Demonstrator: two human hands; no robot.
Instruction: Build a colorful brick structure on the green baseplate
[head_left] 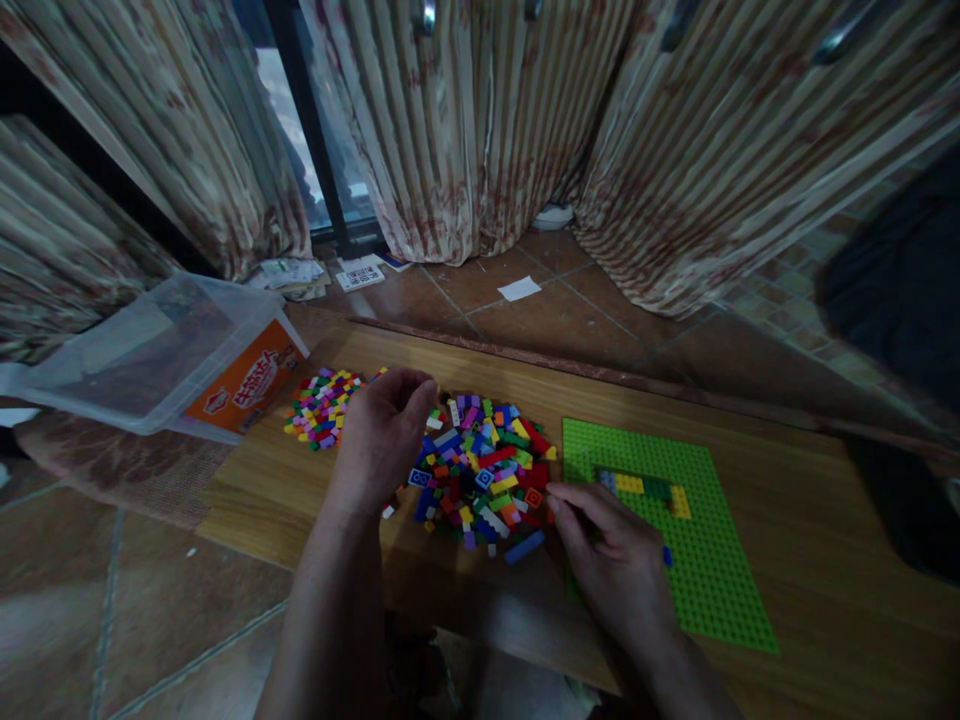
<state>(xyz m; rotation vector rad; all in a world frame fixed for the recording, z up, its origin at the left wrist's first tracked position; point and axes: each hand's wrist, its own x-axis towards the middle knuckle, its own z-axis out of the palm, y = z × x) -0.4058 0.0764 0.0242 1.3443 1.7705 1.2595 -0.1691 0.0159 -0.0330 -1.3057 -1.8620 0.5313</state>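
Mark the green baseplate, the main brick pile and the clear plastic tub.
green baseplate [705, 580]: head view, bare studded area near its front.
main brick pile [487, 475]: head view, middle of the heap between the hands.
clear plastic tub [150, 350]: head view, its see-through side wall.

left hand [382, 435] covers bricks at center; grasp unclear. right hand [615, 560] hides the green baseplate [697, 560] near corner, fingertip contents unreadable. Clear bin [142, 350] cut off at left edge. Dark shape [900, 300] at right unidentifiable.
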